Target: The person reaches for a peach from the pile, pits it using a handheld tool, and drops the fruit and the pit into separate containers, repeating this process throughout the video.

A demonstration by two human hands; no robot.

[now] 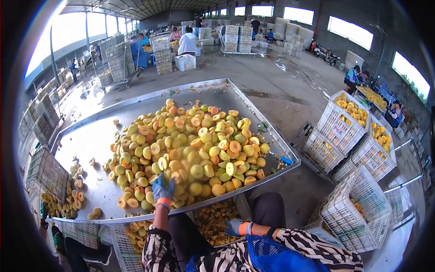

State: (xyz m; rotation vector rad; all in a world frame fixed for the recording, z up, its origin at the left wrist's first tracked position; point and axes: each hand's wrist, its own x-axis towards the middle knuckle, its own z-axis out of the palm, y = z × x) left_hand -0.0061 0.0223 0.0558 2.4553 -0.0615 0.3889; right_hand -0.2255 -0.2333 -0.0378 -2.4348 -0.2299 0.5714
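Many halved yellow peaches or similar stone fruit lie heaped on a metal table with a raised rim. My left hand, in a blue-grey glove with an orange cuff, is at the near edge of the heap. Its fingers are apart against the fruit, and no piece is visibly gripped. Below the rim, my right hand, gloved alike, hangs over a crate of darker fruit pieces between my knees. Its fingers look stretched out, with nothing visible in them. More halves fill a crate beside my left leg.
On the table's right corner lies a small blue object. White crates of fruit are stacked to the right, with a tilted crate nearer. At left, another person's gloved hand is beside the table. People and crate stacks stand farther back.
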